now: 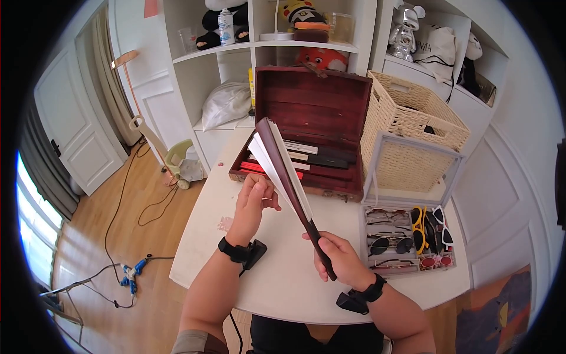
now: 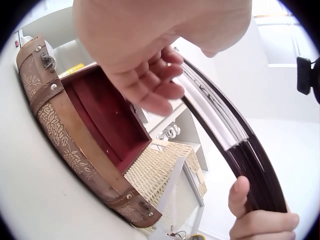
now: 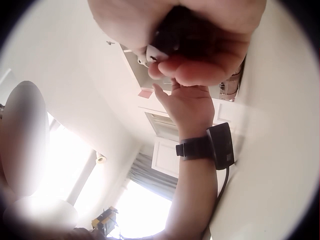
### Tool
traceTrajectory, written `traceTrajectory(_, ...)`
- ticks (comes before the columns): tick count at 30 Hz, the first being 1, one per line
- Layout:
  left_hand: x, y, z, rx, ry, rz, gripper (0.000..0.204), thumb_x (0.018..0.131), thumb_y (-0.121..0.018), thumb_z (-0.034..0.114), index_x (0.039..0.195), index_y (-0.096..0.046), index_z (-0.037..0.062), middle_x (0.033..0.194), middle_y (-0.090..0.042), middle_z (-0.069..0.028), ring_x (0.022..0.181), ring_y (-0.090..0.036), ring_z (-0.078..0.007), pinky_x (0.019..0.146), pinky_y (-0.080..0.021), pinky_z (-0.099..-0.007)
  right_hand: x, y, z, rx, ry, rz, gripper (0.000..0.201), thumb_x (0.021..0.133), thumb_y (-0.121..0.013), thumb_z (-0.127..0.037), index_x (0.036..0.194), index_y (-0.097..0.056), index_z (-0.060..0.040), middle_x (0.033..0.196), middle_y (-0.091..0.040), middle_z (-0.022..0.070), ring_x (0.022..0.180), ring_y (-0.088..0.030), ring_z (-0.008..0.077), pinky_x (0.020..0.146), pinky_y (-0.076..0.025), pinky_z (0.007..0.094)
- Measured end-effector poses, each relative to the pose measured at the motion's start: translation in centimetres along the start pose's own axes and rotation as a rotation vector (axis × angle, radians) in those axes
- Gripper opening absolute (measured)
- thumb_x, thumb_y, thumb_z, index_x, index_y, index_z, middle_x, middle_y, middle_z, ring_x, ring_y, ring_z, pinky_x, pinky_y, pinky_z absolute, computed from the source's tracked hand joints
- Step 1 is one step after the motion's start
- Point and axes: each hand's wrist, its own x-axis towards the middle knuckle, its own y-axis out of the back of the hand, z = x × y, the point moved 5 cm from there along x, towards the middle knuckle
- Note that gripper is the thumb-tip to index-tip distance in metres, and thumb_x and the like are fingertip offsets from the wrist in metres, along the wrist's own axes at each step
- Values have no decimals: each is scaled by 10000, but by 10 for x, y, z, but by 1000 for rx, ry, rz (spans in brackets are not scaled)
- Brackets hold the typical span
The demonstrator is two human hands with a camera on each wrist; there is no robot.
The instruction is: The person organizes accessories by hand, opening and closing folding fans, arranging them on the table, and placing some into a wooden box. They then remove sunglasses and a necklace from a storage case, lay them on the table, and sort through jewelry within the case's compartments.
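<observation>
A folding fan with dark outer ribs and white leaf (image 1: pixel 287 168) stands tilted above the table, partly spread at its top. My right hand (image 1: pixel 344 259) grips its dark lower end; in the left wrist view that hand (image 2: pixel 262 222) holds the dark ribs (image 2: pixel 255 175). My left hand (image 1: pixel 254 203) is beside the fan, fingers loosely bent and holding nothing. The left wrist view shows those fingers (image 2: pixel 155 82) close to the white leaf (image 2: pixel 210 112); whether they touch it I cannot tell. In the right wrist view my right fingers (image 3: pixel 200 72) curl round the dark end.
Behind the fan an open dark red case (image 1: pixel 312 100) holds several closed fans (image 1: pixel 324 160). A compartment box of sunglasses (image 1: pixel 392 266) with its clear lid raised is at the right of the table (image 1: pixel 206 251). A woven basket (image 1: pixel 383 100) stands behind it.
</observation>
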Motion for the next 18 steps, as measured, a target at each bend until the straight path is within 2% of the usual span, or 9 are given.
traceTrajectory(1, 1, 2, -4, 33, 74, 31, 428, 1047, -445, 504, 1107, -474, 81, 962, -563, -48, 891, -629, -179, 803, -565, -362, -1, -4, -1, 81, -21, -71, 375, 1079, -442, -200, 1406, -458, -17, 621, -507, 18, 479, -505, 101, 455, -448, 264)
traceTrajectory(3, 1, -6, -1, -17, 83, -10, 349, 1054, -482, 430, 1128, -448, 91, 984, -581, -61, 917, -644, -199, 797, -573, -360, -2, -6, -3, -6, -34, -51, 377, 1077, -421, -194, 1406, -461, -13, 617, -496, 12, 472, -501, 101, 456, -450, 263)
traceTrajectory(5, 1, -15, 1, 78, 144, 9, 322, 1062, -466, 401, 1184, -412, 108, 1110, -613, -87, 1007, -660, -210, 814, -577, -376, -2, -5, -2, -93, -48, -31, 382, 1075, -400, -188, 1406, -464, -9, 613, -485, 5, 465, -497, 101, 456, -452, 261)
traceTrajectory(6, 0, -13, -1, 93, 155, 24, 262, 1073, -448, 309, 1225, -386, 105, 1180, -614, -105, 1062, -662, -218, 824, -582, -385, -1, -3, -1, -72, -47, -37, 375, 1074, -417, -193, 1402, -470, -21, 635, -492, -1, 451, -493, 96, 444, -443, 255)
traceTrajectory(7, 1, -13, -3, 92, 154, 25, 262, 1073, -448, 309, 1225, -386, 105, 1180, -614, -105, 1062, -662, -218, 824, -582, -385, -1, -2, -1, -50, -44, -42, 369, 1073, -435, -199, 1399, -477, -33, 657, -498, -8, 437, -489, 91, 432, -433, 249)
traceTrajectory(9, 0, -6, -9, 34, 241, 155, 384, 1035, -560, 270, 1314, -391, 68, 1214, -604, -121, 1062, -662, -217, 830, -594, -369, -1, -4, 1, -58, -61, -74, 368, 1076, -430, -204, 1396, -471, -29, 709, -513, 4, 452, -490, 88, 438, -436, 248)
traceTrajectory(14, 1, -5, -2, -11, 163, 114, 457, 1024, -571, 236, 1394, -400, 28, 1258, -609, -125, 1080, -657, -195, 818, -600, -351, 3, -7, 14, -69, -79, -67, 357, 1087, -405, -221, 1372, -474, -17, 850, -536, 30, 516, -503, 79, 465, -448, 241)
traceTrajectory(16, 0, -1, -5, 36, 163, 105, 466, 1026, -561, 231, 1410, -406, 17, 1264, -615, -121, 1088, -655, -189, 821, -598, -347, 7, 4, 13, -193, 26, 30, 360, 1099, -383, -241, 1368, -474, -20, 872, -557, 41, 559, -510, 78, 483, -457, 240)
traceTrajectory(18, -2, 6, -9, 39, 119, 183, 436, 995, -506, 157, 1402, -429, 20, 1287, -616, -120, 1111, -662, -221, 909, -587, -412, 6, 6, 7, -188, 63, 61, 350, 1102, -381, -254, 1346, -480, -22, 898, -584, 58, 566, -519, 79, 488, -463, 240)
